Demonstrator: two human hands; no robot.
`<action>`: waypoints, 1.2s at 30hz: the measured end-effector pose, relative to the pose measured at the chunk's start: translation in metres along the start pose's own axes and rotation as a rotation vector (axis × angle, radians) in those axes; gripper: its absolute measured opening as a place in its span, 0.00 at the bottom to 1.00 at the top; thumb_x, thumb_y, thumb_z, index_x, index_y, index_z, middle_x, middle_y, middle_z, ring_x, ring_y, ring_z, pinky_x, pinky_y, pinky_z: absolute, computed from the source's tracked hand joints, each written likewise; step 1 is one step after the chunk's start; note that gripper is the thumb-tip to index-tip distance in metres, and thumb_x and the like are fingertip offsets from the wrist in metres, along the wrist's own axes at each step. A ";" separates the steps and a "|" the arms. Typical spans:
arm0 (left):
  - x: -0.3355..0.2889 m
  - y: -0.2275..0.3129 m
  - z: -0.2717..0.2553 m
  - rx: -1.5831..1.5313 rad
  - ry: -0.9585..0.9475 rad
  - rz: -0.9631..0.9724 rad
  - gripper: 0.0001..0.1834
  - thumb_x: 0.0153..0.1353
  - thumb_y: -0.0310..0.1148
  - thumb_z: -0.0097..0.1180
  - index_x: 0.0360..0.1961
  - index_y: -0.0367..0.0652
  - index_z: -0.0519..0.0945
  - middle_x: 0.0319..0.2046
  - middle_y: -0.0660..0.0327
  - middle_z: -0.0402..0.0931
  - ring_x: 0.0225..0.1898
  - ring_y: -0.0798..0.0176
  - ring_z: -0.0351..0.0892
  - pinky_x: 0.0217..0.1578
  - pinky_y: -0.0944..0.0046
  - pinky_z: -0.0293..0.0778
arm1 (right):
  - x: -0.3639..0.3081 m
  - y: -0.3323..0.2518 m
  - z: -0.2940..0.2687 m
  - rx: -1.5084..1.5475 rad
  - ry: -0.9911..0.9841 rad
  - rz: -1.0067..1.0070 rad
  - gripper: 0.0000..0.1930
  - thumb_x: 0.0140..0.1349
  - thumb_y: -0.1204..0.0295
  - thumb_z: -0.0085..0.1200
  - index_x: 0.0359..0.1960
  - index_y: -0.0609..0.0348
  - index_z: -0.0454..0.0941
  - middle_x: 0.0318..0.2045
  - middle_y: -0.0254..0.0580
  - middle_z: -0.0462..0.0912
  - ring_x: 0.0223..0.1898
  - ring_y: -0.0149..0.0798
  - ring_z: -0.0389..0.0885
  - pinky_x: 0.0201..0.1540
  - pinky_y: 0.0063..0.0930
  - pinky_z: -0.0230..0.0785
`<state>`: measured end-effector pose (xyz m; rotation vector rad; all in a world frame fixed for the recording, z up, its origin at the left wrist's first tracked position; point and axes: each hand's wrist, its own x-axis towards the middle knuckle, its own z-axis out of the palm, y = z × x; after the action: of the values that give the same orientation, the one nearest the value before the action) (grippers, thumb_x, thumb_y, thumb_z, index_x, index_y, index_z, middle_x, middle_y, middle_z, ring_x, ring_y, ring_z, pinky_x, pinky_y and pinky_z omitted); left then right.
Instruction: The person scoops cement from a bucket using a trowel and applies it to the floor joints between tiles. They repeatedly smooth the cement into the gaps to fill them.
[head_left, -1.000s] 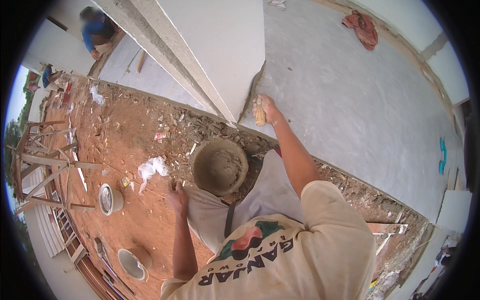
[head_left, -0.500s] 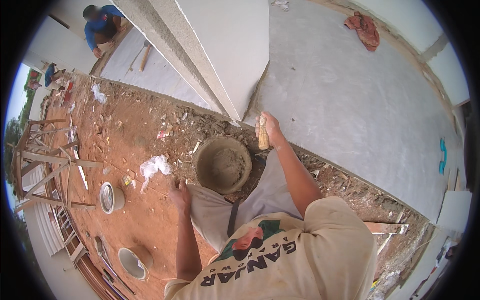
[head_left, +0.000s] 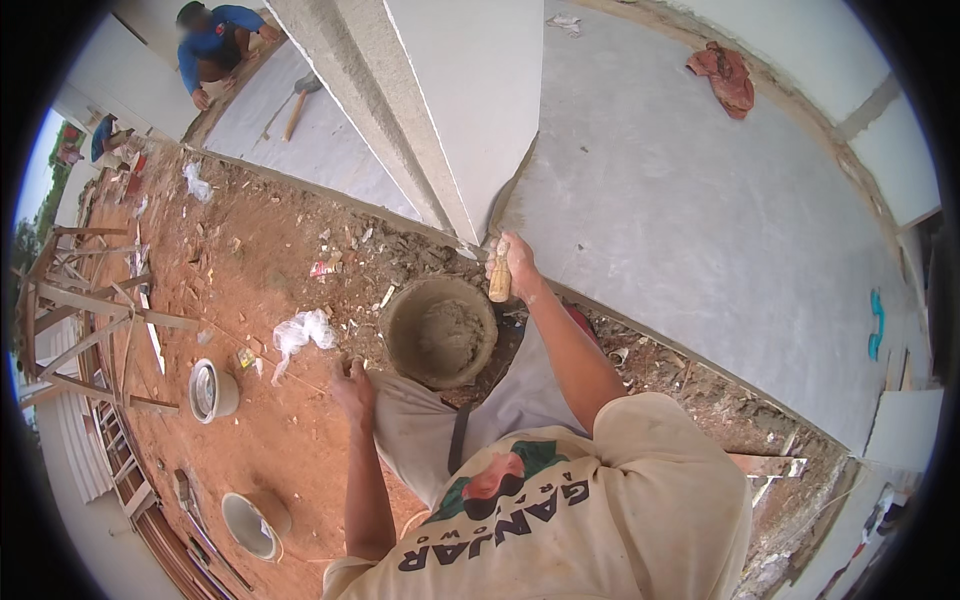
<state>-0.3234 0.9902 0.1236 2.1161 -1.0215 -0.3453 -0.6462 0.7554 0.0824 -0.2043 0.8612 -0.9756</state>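
Observation:
My right hand (head_left: 517,268) is closed round the wooden handle of a trowel (head_left: 499,284), beside the foot of the white wall corner (head_left: 470,225). The trowel's blade is mostly hidden. Between my knees and the slab edge stands a round bucket (head_left: 392,345) with wet grey mortar (head_left: 445,335) inside. My left hand (head_left: 352,390) is by my left knee, left of the bucket, its fingers loosely bent and apart. I see nothing in it.
A grey floor slab (head_left: 680,240) lies to the right, with a reddish cloth (head_left: 725,78) on it. On the dirt at left are two buckets (head_left: 228,395) (head_left: 285,515), plastic bags (head_left: 303,330) and a wooden trestle (head_left: 90,300). A person in blue (head_left: 205,45) squats near a hammer (head_left: 296,115).
My right hand has shifted slightly left with the trowel, closer to the wall's foot. My left hand stays by the knee. The whole view has shifted a little.

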 end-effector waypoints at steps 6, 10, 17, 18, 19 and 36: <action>0.007 -0.011 -0.005 0.039 0.029 0.029 0.19 0.61 0.31 0.57 0.52 0.35 0.80 0.36 0.48 0.84 0.39 0.50 0.83 0.44 0.53 0.77 | -0.046 0.007 0.007 -0.040 -0.034 0.005 0.17 0.68 0.53 0.45 0.35 0.54 0.72 0.20 0.36 0.72 0.18 0.36 0.72 0.22 0.34 0.69; 0.005 -0.010 -0.002 0.082 0.005 0.045 0.19 0.60 0.31 0.57 0.51 0.35 0.81 0.37 0.46 0.84 0.41 0.47 0.83 0.45 0.53 0.77 | -0.020 -0.004 -0.008 0.042 0.026 0.015 0.17 0.67 0.53 0.45 0.34 0.54 0.72 0.21 0.36 0.72 0.19 0.37 0.72 0.23 0.35 0.69; 0.021 -0.016 0.005 0.319 -0.225 0.013 0.30 0.57 0.43 0.62 0.56 0.31 0.77 0.46 0.40 0.81 0.50 0.39 0.80 0.52 0.48 0.75 | -0.047 0.029 0.021 0.104 -0.081 0.029 0.16 0.65 0.53 0.48 0.33 0.53 0.72 0.21 0.34 0.71 0.19 0.36 0.71 0.23 0.34 0.68; 0.031 -0.013 0.008 0.368 -0.277 0.007 0.33 0.57 0.45 0.62 0.56 0.30 0.76 0.48 0.39 0.80 0.52 0.39 0.79 0.54 0.49 0.74 | -0.063 0.031 0.020 0.080 -0.124 0.064 0.17 0.66 0.53 0.47 0.33 0.54 0.72 0.21 0.35 0.71 0.20 0.36 0.71 0.23 0.34 0.69; 0.041 -0.011 0.015 0.412 -0.333 0.006 0.35 0.56 0.47 0.63 0.57 0.29 0.75 0.50 0.37 0.79 0.55 0.38 0.78 0.56 0.49 0.73 | -0.082 0.030 0.016 0.053 -0.161 0.093 0.17 0.67 0.53 0.46 0.33 0.54 0.72 0.21 0.36 0.72 0.20 0.36 0.72 0.23 0.35 0.69; 0.125 -0.098 0.127 0.510 -0.582 0.016 0.23 0.61 0.48 0.57 0.37 0.33 0.83 0.31 0.52 0.81 0.35 0.54 0.82 0.35 0.52 0.76 | -0.285 -0.029 -0.074 -0.706 0.244 -0.068 0.14 0.68 0.60 0.49 0.33 0.59 0.75 0.21 0.36 0.75 0.19 0.32 0.75 0.23 0.29 0.70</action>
<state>-0.2542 0.8697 -0.0249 2.5208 -1.5907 -0.7929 -0.7944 0.9809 0.2044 -0.7305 1.4129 -0.7324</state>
